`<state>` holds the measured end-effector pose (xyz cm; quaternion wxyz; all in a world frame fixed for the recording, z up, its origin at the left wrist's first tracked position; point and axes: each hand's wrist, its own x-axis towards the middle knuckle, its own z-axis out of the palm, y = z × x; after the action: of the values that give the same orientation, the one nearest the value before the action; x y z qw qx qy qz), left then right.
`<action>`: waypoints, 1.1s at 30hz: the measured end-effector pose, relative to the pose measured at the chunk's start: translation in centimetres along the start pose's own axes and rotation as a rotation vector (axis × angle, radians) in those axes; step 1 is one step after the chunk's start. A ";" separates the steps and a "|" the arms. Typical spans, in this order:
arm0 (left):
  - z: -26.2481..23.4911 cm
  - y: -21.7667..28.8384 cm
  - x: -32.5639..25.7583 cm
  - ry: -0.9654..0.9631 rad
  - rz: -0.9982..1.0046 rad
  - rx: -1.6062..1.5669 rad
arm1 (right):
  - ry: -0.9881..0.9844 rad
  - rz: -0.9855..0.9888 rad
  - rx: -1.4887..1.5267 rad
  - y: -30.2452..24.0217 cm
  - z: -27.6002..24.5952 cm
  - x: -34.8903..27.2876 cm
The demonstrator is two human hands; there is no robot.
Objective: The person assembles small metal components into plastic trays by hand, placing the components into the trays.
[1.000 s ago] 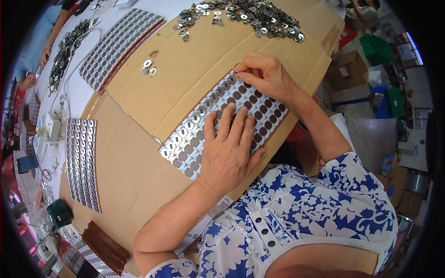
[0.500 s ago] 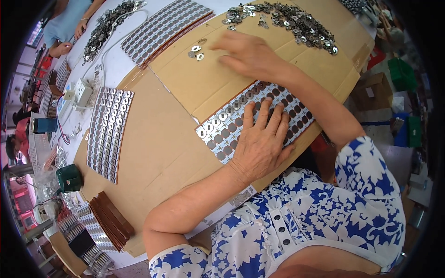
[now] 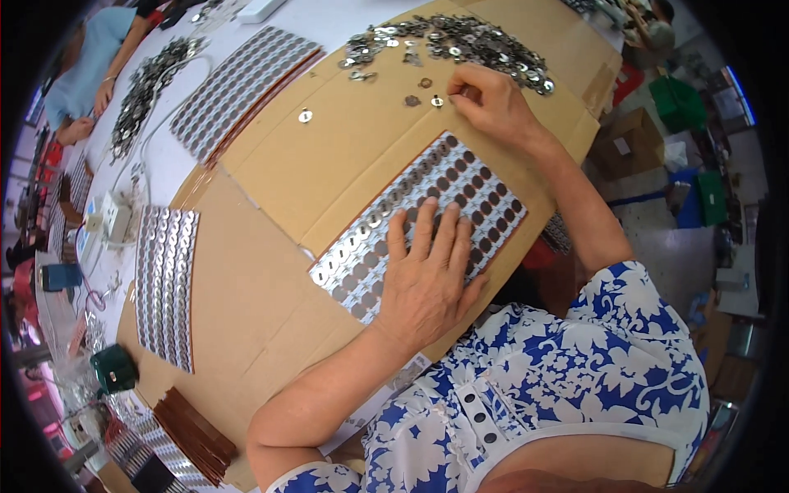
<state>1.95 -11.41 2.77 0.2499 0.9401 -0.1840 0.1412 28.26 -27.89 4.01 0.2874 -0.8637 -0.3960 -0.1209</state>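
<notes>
My left hand [image 3: 427, 275] lies flat with fingers spread on a sheet [image 3: 485, 201] printed with rows of dark discs. Along the sheet's far-left edge runs a row of small shiny metal pieces [image 3: 374, 220]. Beyond the sheet, my right hand [image 3: 496, 105] has its thumb and forefinger drawn together over the cardboard; whatever lies between the tips is too small to make out. Right by those fingertips is a loose metal piece [image 3: 437, 101]. A dull piece [image 3: 412, 101] and a ring-like one [image 3: 425, 83] lie just left of it.
A heap of metal pieces [image 3: 485, 45] covers the far cardboard. One single piece [image 3: 306, 116] lies apart. Stacked disc sheets [image 3: 246, 90] stand far left, a metal-covered sheet [image 3: 166, 287] nearer left, brown strips [image 3: 193, 435] at near left. Another person's arm [image 3: 115, 70] rests beside a second heap [image 3: 152, 90].
My right hand has moved to the right, and its fingers have closed from spread to pinched. The left hand stays flat on the sheet. The whole view has shifted somewhat.
</notes>
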 end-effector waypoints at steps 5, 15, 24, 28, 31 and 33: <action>-0.4 1.4 0.0 -0.040 -0.024 0.004 | 0.090 0.331 0.197 0.9 -1.0 -3.6; -0.7 1.4 0.4 -0.059 -0.001 0.006 | 0.070 -0.063 0.012 0.9 1.1 -0.4; -1.3 1.0 0.3 -0.109 0.008 0.014 | 0.138 -0.022 -0.142 0.4 -0.7 -4.6; -1.2 0.8 0.3 -0.107 0.011 0.025 | 0.074 0.105 -0.007 -0.9 -1.7 -4.7; -1.3 0.7 0.5 -0.118 0.018 -0.003 | 0.009 0.193 0.225 -1.6 -1.8 -5.1; -1.2 0.7 0.5 -0.115 0.020 -0.008 | -0.132 0.388 0.508 -3.1 -2.7 -5.1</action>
<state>1.88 -11.49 4.29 0.2412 0.9438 -0.2079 0.0886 22.63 -30.97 5.19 0.4849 -0.8299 -0.2591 0.0949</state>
